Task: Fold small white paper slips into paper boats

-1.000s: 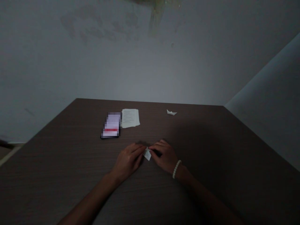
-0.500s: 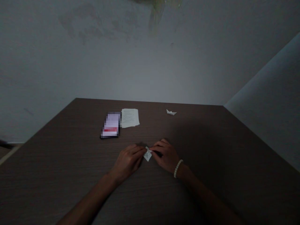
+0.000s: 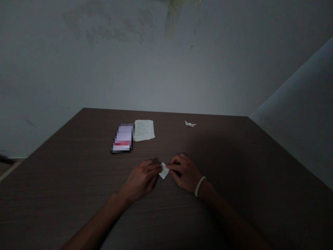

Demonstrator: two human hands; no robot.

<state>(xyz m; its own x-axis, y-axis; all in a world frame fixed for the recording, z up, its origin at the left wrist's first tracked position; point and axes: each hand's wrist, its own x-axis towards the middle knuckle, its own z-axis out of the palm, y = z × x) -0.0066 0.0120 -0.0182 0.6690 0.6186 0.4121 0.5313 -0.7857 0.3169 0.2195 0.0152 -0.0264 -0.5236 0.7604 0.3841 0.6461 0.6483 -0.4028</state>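
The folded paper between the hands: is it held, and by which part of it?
Yes, the left hand and right hand pinch the folded paper at its two side edges.

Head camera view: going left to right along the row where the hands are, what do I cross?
left hand → small folded paper → right hand → white bead bracelet

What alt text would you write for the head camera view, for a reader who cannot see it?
The left hand and right hand pinch a small folded white paper on a dark wood-grain table. A beaded bracelet circles the right wrist. Beyond lie a pixelated phone, printed sheets and a small paper boat.
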